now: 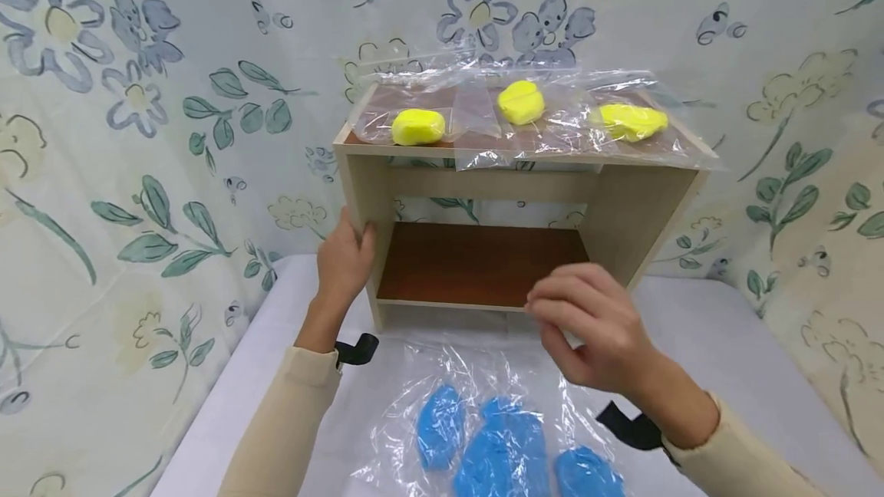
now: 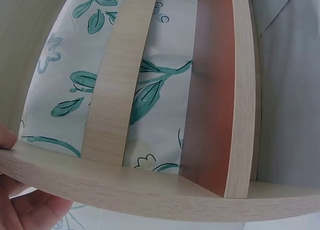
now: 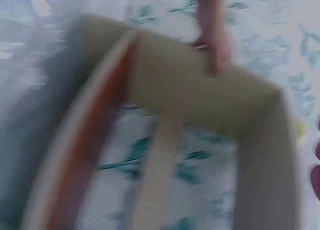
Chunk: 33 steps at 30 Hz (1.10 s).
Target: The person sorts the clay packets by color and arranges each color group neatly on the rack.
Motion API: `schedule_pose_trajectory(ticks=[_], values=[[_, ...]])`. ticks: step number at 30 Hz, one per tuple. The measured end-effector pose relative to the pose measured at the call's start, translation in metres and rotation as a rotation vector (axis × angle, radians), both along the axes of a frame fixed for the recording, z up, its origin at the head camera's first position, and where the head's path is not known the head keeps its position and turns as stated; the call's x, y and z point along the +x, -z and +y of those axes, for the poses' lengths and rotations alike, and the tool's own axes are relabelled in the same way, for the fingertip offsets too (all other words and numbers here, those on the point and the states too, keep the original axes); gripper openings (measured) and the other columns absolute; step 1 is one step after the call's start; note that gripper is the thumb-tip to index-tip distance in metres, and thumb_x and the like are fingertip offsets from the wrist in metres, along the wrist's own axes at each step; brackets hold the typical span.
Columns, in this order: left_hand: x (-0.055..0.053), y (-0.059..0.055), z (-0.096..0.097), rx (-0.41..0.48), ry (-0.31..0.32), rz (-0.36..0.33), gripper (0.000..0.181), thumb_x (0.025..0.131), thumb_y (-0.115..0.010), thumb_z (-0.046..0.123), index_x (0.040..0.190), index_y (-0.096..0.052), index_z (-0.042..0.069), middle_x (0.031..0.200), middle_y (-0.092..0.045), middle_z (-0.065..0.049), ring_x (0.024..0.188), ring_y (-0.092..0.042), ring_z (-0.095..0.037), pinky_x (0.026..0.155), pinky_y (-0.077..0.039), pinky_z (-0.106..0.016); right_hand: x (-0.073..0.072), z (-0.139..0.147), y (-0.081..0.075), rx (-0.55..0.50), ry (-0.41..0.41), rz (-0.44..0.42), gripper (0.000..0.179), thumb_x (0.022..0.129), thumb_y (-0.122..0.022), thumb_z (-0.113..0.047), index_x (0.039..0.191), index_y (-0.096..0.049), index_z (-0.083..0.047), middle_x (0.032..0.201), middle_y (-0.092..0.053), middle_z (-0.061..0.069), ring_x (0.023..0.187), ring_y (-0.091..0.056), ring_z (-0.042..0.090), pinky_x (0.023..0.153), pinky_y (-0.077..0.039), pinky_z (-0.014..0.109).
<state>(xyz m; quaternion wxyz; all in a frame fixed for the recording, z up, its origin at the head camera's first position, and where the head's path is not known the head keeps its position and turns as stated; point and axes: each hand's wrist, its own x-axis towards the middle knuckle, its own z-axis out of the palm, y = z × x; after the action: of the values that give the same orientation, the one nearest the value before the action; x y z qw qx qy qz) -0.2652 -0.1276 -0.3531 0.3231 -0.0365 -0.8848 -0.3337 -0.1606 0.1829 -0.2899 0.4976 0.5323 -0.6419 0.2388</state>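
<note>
A small wooden shelf [image 1: 490,263] with pale edges and a reddish-brown board stands on a white-covered table. My left hand [image 1: 345,255] grips the shelf's left side panel. In the left wrist view, the thumb lies inside that panel [image 2: 150,192] and the fingers outside it. My right hand [image 1: 594,324] hovers in front of the shelf, fingers loosely bent, with nothing seen between them. On top of the shelf lie three yellow lumps [image 1: 521,103] in clear plastic bags [image 1: 483,152]. The right wrist view is blurred.
In front of the shelf, blue lumps [image 1: 440,426] in clear plastic bags [image 1: 394,436] lie on the white cloth [image 1: 228,405]. A flower-patterned curtain [image 1: 228,21] hangs behind and to both sides. Black straps [image 1: 357,349] are round both wrists.
</note>
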Motion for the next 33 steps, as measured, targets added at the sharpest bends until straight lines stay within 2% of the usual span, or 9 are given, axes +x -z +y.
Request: schedule_pose_trajectory(ticks=[3, 5, 8, 10, 16, 20, 22, 27, 33], values=[[-0.001, -0.001, 0.001, 0.001, -0.001, -0.016, 0.03, 0.099, -0.05, 0.029, 0.116, -0.054, 0.004, 0.097, -0.073, -0.023, 0.076, -0.068, -0.043, 0.062, -0.051, -0.055, 0.015, 0.036, 0.049, 0.239, 0.179, -0.302, 0.036, 0.103, -0.045, -0.032, 0.088, -0.073, -0.015, 0.091, -0.07, -0.003, 0.088, -0.062, 0.014, 0.078, -0.051, 0.027], [0.0, 0.0, 0.001, 0.004, -0.002, -0.02, 0.03, 0.099, -0.051, 0.029, 0.114, -0.054, 0.003, 0.096, -0.073, -0.023, 0.077, -0.068, -0.045, 0.063, -0.051, -0.057, 0.026, 0.055, 0.077, 0.36, 0.3, -0.479, 0.028, 0.102, -0.049, -0.036, 0.095, -0.072, -0.022, 0.098, -0.069, -0.011, 0.093, -0.062, 0.008, 0.08, -0.054, 0.025], [0.001, 0.001, 0.001, -0.001, -0.006, -0.019, 0.031, 0.098, -0.05, 0.029, 0.112, -0.053, 0.002, 0.095, -0.071, -0.025, 0.078, -0.067, -0.048, 0.065, -0.05, -0.059, 0.041, 0.075, 0.105, 0.461, 0.415, -0.648, 0.006, 0.092, -0.069, -0.028, 0.098, -0.071, -0.028, 0.102, -0.067, -0.016, 0.096, -0.062, 0.006, 0.08, -0.058, 0.027], [0.001, 0.001, 0.001, 0.001, -0.01, -0.014, 0.031, 0.098, -0.049, 0.029, 0.11, -0.052, 0.001, 0.094, -0.07, -0.026, 0.078, -0.066, -0.049, 0.066, -0.049, -0.06, 0.049, 0.082, 0.117, 0.488, 0.457, -0.721, 0.022, 0.081, -0.079, -0.019, 0.098, -0.07, -0.03, 0.103, -0.067, -0.016, 0.096, -0.063, 0.007, 0.079, -0.059, 0.029], [0.0, -0.001, 0.001, 0.016, -0.008, -0.007, 0.033, 0.098, -0.048, 0.03, 0.111, -0.052, 0.0, 0.098, -0.071, -0.028, 0.082, -0.068, -0.05, 0.068, -0.051, -0.061, 0.065, 0.091, 0.152, 0.503, 0.547, -0.803, 0.033, 0.076, -0.082, -0.021, 0.105, -0.069, -0.029, 0.111, -0.065, -0.015, 0.105, -0.06, 0.009, 0.083, -0.06, 0.034], [-0.002, -0.001, 0.002, 0.015, -0.002, -0.009, 0.035, 0.099, -0.048, 0.031, 0.113, -0.052, -0.001, 0.098, -0.071, -0.028, 0.081, -0.068, -0.049, 0.066, -0.051, -0.06, 0.075, 0.092, 0.184, 0.543, 0.58, -0.831, 0.053, 0.079, -0.078, -0.044, 0.126, -0.063, -0.025, 0.129, -0.062, -0.004, 0.119, -0.058, 0.016, 0.089, -0.057, 0.044], [-0.002, -0.001, 0.002, 0.017, -0.004, -0.011, 0.035, 0.099, -0.048, 0.031, 0.113, -0.052, -0.001, 0.097, -0.071, -0.028, 0.08, -0.067, -0.049, 0.065, -0.05, -0.059, 0.079, 0.092, 0.196, 0.566, 0.584, -0.915, 0.067, 0.079, -0.072, -0.058, 0.135, -0.057, -0.025, 0.139, -0.057, 0.001, 0.127, -0.054, 0.021, 0.092, -0.055, 0.05], [-0.002, 0.0, 0.002, 0.025, -0.001, -0.02, 0.037, 0.099, -0.047, 0.031, 0.117, -0.052, -0.001, 0.101, -0.071, -0.028, 0.082, -0.068, -0.048, 0.066, -0.052, -0.058, 0.082, 0.096, 0.207, 0.587, 0.585, -1.104, 0.084, 0.076, -0.061, -0.076, 0.143, -0.049, -0.027, 0.15, -0.048, 0.005, 0.134, -0.049, 0.03, 0.098, -0.049, 0.059], [-0.003, -0.002, 0.002, 0.022, -0.003, -0.025, 0.037, 0.099, -0.047, 0.032, 0.116, -0.052, 0.0, 0.1, -0.071, -0.028, 0.082, -0.068, -0.048, 0.066, -0.052, -0.058, 0.082, 0.1, 0.213, 0.589, 0.606, -1.024, 0.088, 0.074, -0.061, -0.079, 0.142, -0.051, -0.024, 0.149, -0.049, 0.003, 0.133, -0.05, 0.026, 0.097, -0.05, 0.055]])
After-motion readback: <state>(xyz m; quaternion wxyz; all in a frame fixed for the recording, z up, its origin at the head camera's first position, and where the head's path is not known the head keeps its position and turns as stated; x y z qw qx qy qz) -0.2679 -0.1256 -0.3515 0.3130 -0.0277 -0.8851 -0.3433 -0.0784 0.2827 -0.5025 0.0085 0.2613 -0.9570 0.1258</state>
